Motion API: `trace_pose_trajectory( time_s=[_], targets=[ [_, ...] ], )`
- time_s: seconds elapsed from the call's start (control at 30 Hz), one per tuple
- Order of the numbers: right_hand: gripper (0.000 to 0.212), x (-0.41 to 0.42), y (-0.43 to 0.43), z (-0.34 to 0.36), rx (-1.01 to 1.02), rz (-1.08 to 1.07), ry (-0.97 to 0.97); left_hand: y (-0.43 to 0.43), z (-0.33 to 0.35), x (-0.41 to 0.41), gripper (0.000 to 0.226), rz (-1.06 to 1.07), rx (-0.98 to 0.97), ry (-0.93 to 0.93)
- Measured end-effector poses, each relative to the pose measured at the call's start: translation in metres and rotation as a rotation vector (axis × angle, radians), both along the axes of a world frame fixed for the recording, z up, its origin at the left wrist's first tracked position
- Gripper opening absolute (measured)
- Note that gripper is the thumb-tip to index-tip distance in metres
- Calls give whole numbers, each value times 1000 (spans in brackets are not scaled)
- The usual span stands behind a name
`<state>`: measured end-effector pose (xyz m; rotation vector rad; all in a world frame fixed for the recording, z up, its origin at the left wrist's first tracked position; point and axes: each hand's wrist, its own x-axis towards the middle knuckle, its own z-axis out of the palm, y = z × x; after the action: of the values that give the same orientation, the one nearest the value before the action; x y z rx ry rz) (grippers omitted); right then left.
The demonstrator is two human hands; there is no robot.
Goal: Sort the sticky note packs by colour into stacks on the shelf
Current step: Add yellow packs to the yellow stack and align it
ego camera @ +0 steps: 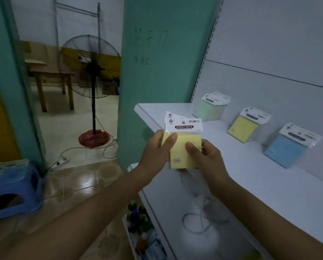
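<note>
black standing fan (91,76), blue stool (12,190)

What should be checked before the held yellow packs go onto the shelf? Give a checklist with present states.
1. Grip: left hand and right hand both pinch the yellow packs, thumbs on the front. Ok.
2. Colour of the held packs is readable as yellow. Ok.
3. Matching target: a yellow stack stands on the shelf, between the green stack and the blue stack. Ok.
4. Path: nothing shows between the hands and the yellow stack. Ok.
5. Count in hand: two header cards show, one behind the other; the exact number of packs is unclear. Cannot tell.
6. Whether the yellow stack will stay steady with more on it. Cannot tell.
</note>
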<state>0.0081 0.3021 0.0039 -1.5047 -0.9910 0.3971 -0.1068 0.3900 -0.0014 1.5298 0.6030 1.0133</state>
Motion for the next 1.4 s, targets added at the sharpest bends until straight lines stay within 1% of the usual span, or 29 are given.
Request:
trace_pose_trajectory(
  time_s=[0.1, 0.17, 0.23, 0.3, 0.37, 0.43, 0.5, 0.6, 0.7, 0.8, 0.9, 1.03, 1.1, 1.2, 1.27, 1.33, 1.4],
  targets=[
    [13, 44, -2, 7, -22, -62, -114, 1, 10, 47, 16, -39, 48, 25],
    [14, 66, -6, 8, -28, -115, -112, 1, 13, 72, 24, -59, 75, 48],
    [20, 84, -12, 6, -19, -167, -51, 3, 16, 99, 30, -111, 99, 89],
    [22, 101, -20, 6, -10, -232, 11, 2, 20, 132, 28, -202, 94, 153],
    [22, 120, -30, 5, -13, -340, 22, -5, 23, 165, 32, -318, 27, 195],
    [21, 141, -41, 4, -13, -441, 41, -17, 24, 197, 37, -436, -38, 198],
    [20, 161, -52, 2, -27, -538, 61, -25, 24, 223, 37, -546, -61, 220],
    [23, 182, -59, 1, -90, -655, 33, -15, 28, 253, 26, -704, -97, 241],
    [20, 200, -47, 5, -129, -757, -26, 12, 33, 277, 25, -801, -93, 242],
    [26, 211, -21, 10, -155, -831, -48, 44, 36, 297, 24, -823, 6, 239],
    [31, 221, 8, 8, -186, -878, -77, 85, 32, 320, 21, -786, 175, 182],
    [32, 228, 32, 7, -280, -1011, -170, 118, 20, 341, 11, -826, 221, 120],
    [34, 228, 35, 5, -315, -1048, -188, 124, 16, 350, 7, -834, 287, 114],
    [36, 225, 36, 5, -360, -1120, -194, 131, 14, 359, 13, -849, 411, 94],
    [34, 223, 37, 3, -347, -1150, -160, 134, 8, 361, 14, -867, 421, 58],
    [32, 219, 40, -2, -321, -1162, -138, 136, 1, 360, 11, -873, 368, 19],
    [35, 216, 42, -7, -298, -1173, -141, 137, -3, 359, 18, -879, 394, -24]
  ],
)
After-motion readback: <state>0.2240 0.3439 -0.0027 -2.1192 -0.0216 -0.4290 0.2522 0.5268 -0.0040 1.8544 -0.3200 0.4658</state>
